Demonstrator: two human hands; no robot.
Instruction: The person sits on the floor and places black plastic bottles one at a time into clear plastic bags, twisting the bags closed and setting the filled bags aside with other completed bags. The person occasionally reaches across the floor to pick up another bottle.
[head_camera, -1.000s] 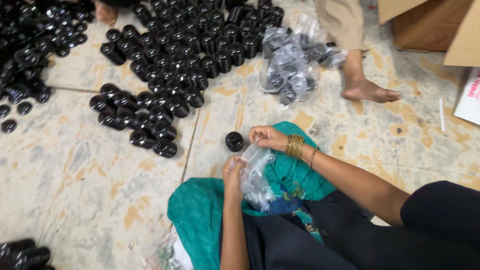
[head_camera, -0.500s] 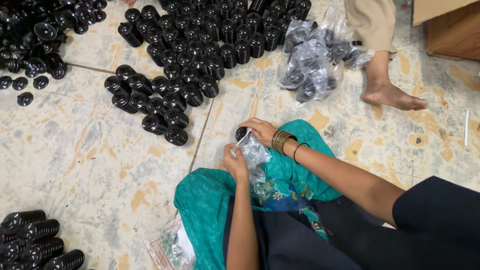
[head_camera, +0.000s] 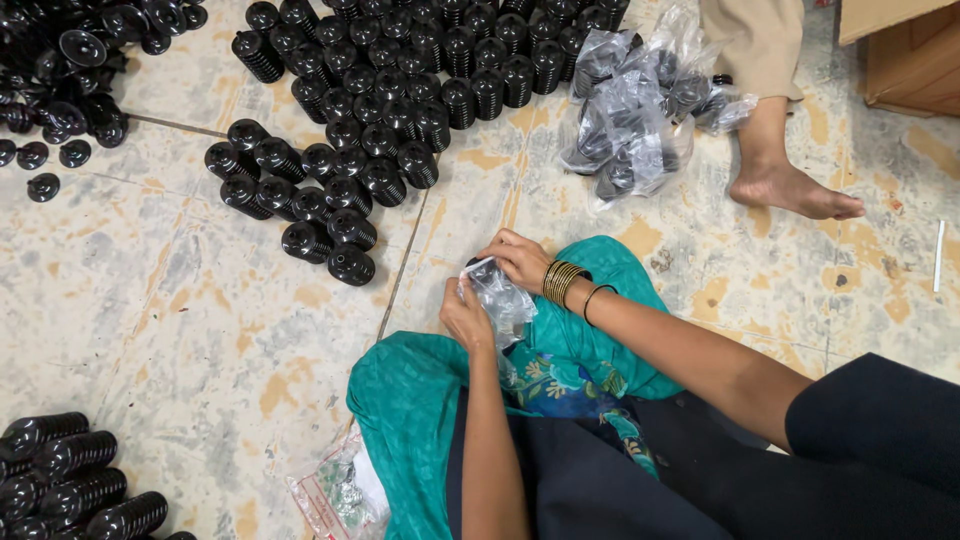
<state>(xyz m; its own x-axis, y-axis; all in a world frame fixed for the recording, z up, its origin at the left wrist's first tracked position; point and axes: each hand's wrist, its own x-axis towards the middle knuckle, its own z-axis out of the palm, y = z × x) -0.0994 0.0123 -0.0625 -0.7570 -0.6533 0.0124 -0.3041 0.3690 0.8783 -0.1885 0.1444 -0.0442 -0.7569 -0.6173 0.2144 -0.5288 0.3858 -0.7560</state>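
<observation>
My left hand (head_camera: 466, 314) and my right hand (head_camera: 517, 258) both grip a small clear plastic bag (head_camera: 503, 298) over my knee, which is draped in teal cloth (head_camera: 420, 400). Something dark sits inside the bag, mostly hidden by the fingers and the crumpled plastic. Gold bangles (head_camera: 563, 281) ring my right wrist. The nearest black ribbed rubber parts (head_camera: 330, 200) stand on the tiled floor just left of my hands.
Many black ribbed parts (head_camera: 420, 70) cover the floor at the top. A heap of bagged parts (head_camera: 635, 110) lies upper right beside another person's bare foot (head_camera: 790, 190). Stacked parts (head_camera: 70, 480) lie lower left, a cardboard box (head_camera: 905, 50) top right, a small packet (head_camera: 335, 495) below.
The view has shifted, so the floor parts appear higher and further left. The loose black part by my right hand a second ago is gone from the floor; both hands now close on the bag.
</observation>
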